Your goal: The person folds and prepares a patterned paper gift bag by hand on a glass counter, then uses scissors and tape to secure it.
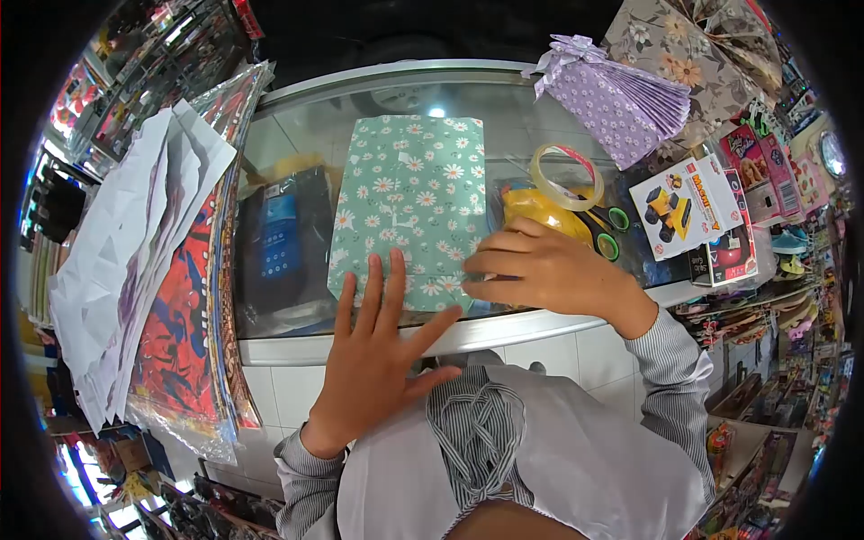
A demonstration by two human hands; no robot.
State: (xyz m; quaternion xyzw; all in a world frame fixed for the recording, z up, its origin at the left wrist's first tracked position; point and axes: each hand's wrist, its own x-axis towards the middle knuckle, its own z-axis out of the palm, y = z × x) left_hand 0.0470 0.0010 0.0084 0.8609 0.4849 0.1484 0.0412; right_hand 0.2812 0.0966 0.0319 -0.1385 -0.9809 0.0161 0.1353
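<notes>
A folded piece of green daisy-print wrapping paper [405, 189] lies flat on the glass counter, with small shiny bits of tape down its middle. Across its lower part, the fingers of my left hand [369, 360] are spread, with fingertips on the bottom edge. My right hand [549, 270] has its fingers curled together at the paper's lower right corner, which they partly hide. Just beyond that hand are a roll of clear tape [545, 177], a yellow item [544, 214] and scissors with green-and-black handles [608, 245].
A pleated purple floral paper bag [612, 103] and a brown floral bag [693, 54] stand back right. Toy boxes [684, 207] sit at the right. Crumpled white paper [126, 261] lies over plastic-wrapped sheets [175, 315] at the left. A metal rim [297, 349] edges the glass counter.
</notes>
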